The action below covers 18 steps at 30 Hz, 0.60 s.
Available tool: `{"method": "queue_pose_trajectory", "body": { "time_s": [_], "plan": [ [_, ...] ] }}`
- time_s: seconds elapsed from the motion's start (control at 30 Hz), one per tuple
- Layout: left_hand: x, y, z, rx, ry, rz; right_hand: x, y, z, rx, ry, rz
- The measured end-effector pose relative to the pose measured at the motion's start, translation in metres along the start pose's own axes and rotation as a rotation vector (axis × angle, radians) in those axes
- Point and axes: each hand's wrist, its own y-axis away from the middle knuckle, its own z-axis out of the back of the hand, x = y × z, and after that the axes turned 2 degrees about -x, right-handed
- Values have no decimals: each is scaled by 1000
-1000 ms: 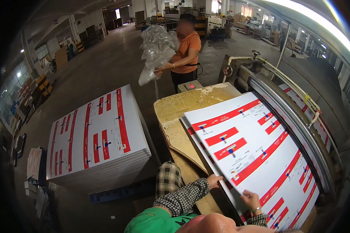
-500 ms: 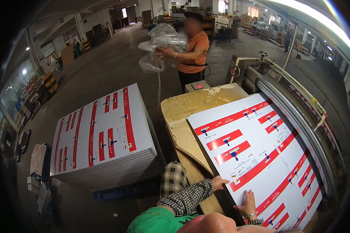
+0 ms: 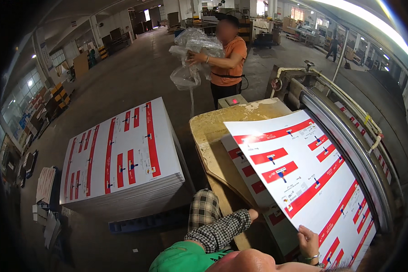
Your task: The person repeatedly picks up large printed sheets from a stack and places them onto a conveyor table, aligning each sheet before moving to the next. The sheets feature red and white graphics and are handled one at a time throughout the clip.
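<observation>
A large white printed sheet (image 3: 319, 190) with red bands and small blue pictures lies slanted, its right side at the metal roller (image 3: 349, 158). Its left edge is raised above another printed sheet (image 3: 254, 183) of the same pattern. My right hand (image 3: 309, 244), with a bracelet at the wrist, pinches the raised sheet's near left edge between thumb and fingers. My left hand (image 3: 253, 215) shows only in a small part beyond its checked sleeve, over the worn table's near side; its fingers are hidden.
A tall stack of printed sheets (image 3: 118, 154) stands on a blue pallet (image 3: 145, 223) to the left. Past the worn yellowish table (image 3: 208, 136), a co-worker in an orange shirt (image 3: 233, 59) holds crumpled clear plastic film (image 3: 192, 45). Pipes and a handwheel (image 3: 276, 84) edge the machine.
The top sheet's left edge has risen and shifted right, uncovering the sheet beneath. My right hand went from lying flat on it to gripping its edge. My left hand's fingers went out of sight.
</observation>
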Motion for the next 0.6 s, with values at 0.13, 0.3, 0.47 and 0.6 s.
{"method": "queue_pose_trajectory", "body": {
  "time_s": [0.13, 0.3, 0.47, 0.6],
  "plan": [
    [1, -5, -6, -21, -2, -13, -39, 12, -31, 12, -71, -93],
    [-10, 0, -13, 100, 129, -69, -73, 23, -57, 57, 23, 2],
    [-29, 26, -4, 362, 189, -26, -66, -20, -38, 117, 79, -311],
    [-37, 28, -13, 381, 175, -53, -119, -45, -47, -267, 169, -253]
  ]
}}
